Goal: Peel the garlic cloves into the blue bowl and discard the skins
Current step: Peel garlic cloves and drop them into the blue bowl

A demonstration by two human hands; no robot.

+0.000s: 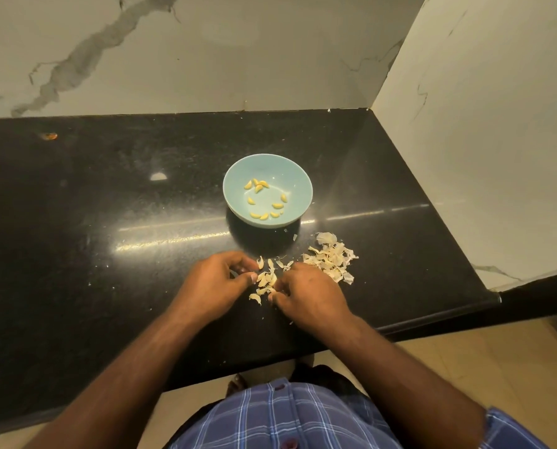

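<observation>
Cloves (265, 280) lie between hands (215, 283), bowl (267, 163) beyond.

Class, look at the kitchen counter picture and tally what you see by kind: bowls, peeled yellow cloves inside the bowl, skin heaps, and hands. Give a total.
Blue bowl: 1
Peeled yellow cloves in the bowl: about 12
Heap of skins, right of the hands: 1
Hands: 2, left hand and right hand
Total: about 16

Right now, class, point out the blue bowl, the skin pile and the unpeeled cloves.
Blue bowl (295, 176): head view, bare inner wall near the far rim.
Skin pile (330, 259): head view, middle of the heap.
Unpeeled cloves (267, 280): head view, middle of the cluster between the hands.
</observation>
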